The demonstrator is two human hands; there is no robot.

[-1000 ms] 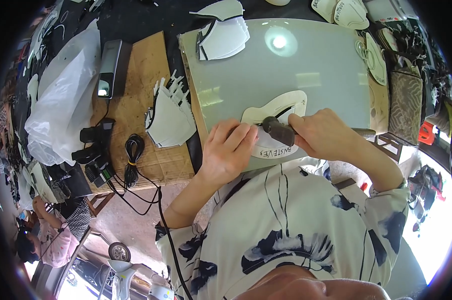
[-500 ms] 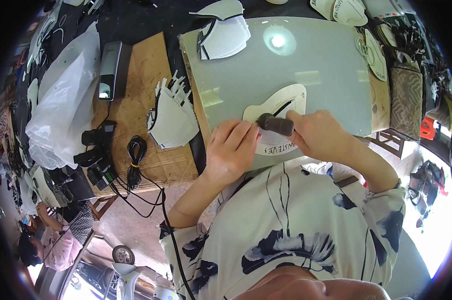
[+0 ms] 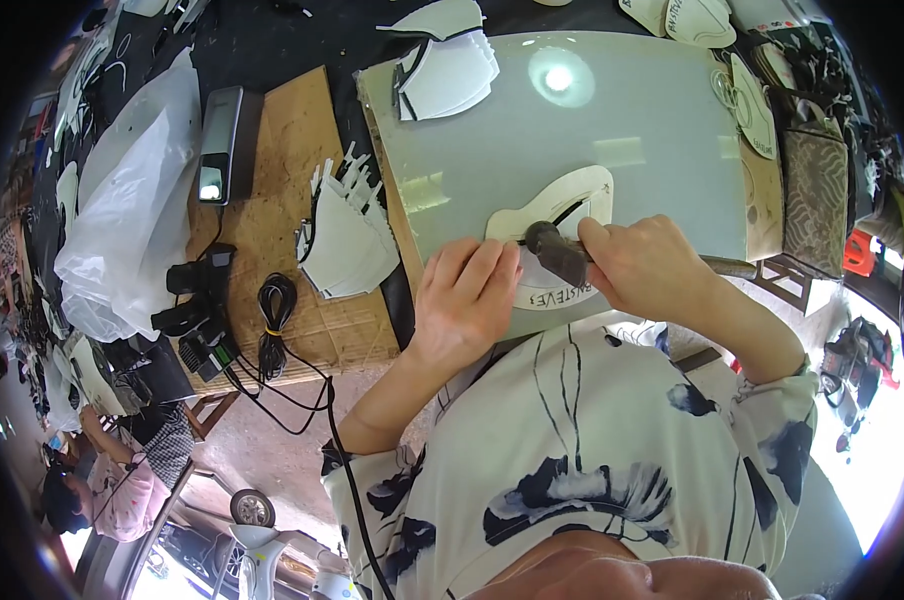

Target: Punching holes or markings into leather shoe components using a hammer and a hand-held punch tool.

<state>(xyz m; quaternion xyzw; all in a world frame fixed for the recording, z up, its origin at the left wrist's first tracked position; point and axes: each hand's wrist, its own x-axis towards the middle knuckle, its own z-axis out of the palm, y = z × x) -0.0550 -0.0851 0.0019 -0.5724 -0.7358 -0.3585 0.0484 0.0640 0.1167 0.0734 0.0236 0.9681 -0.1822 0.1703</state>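
A cream template point(image 3: 524, 222) with a curved outline lies on the grey-green board point(image 3: 662, 130), a white piece with a black strip point(image 3: 570, 212) set within it. Over its middle, my right hand point(image 3: 652, 262) is closed round a dark tool point(image 3: 560, 255) that looks like a hammer, its rounded end pointing left and tilted down. My left hand point(image 3: 468, 300) rests at the template's left edge, fingers together and fingertips pressed on it close to the tool's end. The left thumb is hidden.
Stacks of white cut pieces lie at the board's far left point(image 3: 450, 80) and on the cardboard point(image 3: 347, 235). Left of them are a dark box-shaped device point(image 3: 230, 145), coiled black cable point(image 3: 274, 320) and a plastic bag point(image 3: 132, 200). More templates point(image 3: 752, 105) lie right. Another person point(image 3: 122, 485) sits lower left.
The tool in my right hand has turned, its rounded end shifting slightly right and its hand-side end coming nearer me. My left hand stays almost in place at the template.
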